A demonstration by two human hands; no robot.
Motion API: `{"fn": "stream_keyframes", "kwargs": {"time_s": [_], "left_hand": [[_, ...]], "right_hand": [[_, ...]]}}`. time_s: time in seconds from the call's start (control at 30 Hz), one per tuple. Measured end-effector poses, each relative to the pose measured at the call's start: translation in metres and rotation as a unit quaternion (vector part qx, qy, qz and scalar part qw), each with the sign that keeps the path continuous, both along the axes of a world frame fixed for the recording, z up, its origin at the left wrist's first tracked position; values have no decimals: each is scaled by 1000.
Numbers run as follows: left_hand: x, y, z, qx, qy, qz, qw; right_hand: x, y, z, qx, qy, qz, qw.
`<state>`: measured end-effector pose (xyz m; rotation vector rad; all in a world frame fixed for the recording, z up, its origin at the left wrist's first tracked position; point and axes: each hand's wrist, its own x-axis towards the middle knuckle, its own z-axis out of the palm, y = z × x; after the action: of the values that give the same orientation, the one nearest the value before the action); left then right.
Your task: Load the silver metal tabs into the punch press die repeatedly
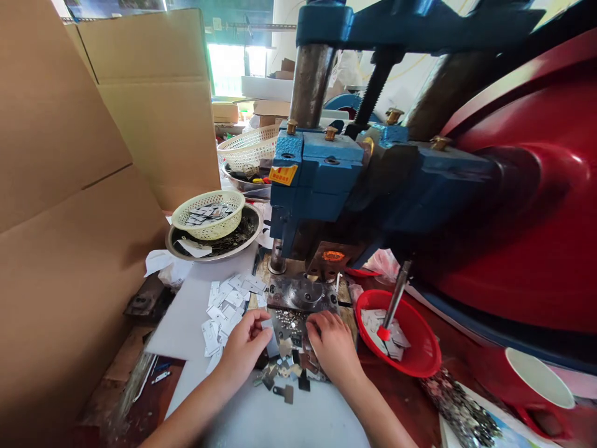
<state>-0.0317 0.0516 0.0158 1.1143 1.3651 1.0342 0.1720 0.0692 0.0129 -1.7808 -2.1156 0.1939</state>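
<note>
My left hand (246, 344) pinches a small flat metal plate (269, 325) at the front edge of the die plate (301, 297) under the blue punch press (317, 180). My right hand (332, 344) rests curled, knuckles up, on punched scrap pieces (289, 373) just in front of the die; what its fingers hold is hidden. A pile of small white metal blanks (228, 305) lies on a white sheet left of my left hand. A red bowl (422, 358) with finished pieces sits right of my right hand.
A cream basket (208, 214) of parts stands in a steel dish (212, 249) at the back left. Cardboard boxes (69, 186) wall off the left. The red flywheel cover (532, 205) fills the right. A white-lined cup (538, 376) sits at the lower right; a press handle (394, 298) leans over the red bowl.
</note>
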Motion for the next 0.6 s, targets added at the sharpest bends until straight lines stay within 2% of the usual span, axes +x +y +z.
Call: {"fn": "stream_keyframes", "kwargs": {"time_s": [0.17, 0.3, 0.43, 0.6], "left_hand": [[1, -2, -6, -14, 13, -25, 999], [4, 1, -2, -29, -41, -34, 998], [7, 8, 8, -62, -83, -25, 994], [12, 13, 20, -95, -118, -20, 988]], "right_hand": [[6, 26, 15, 105, 55, -2, 993], [2, 48, 27, 132, -10, 4, 991], [6, 51, 25, 146, -32, 31, 988], [18, 42, 17, 155, 55, 70, 984]]}}
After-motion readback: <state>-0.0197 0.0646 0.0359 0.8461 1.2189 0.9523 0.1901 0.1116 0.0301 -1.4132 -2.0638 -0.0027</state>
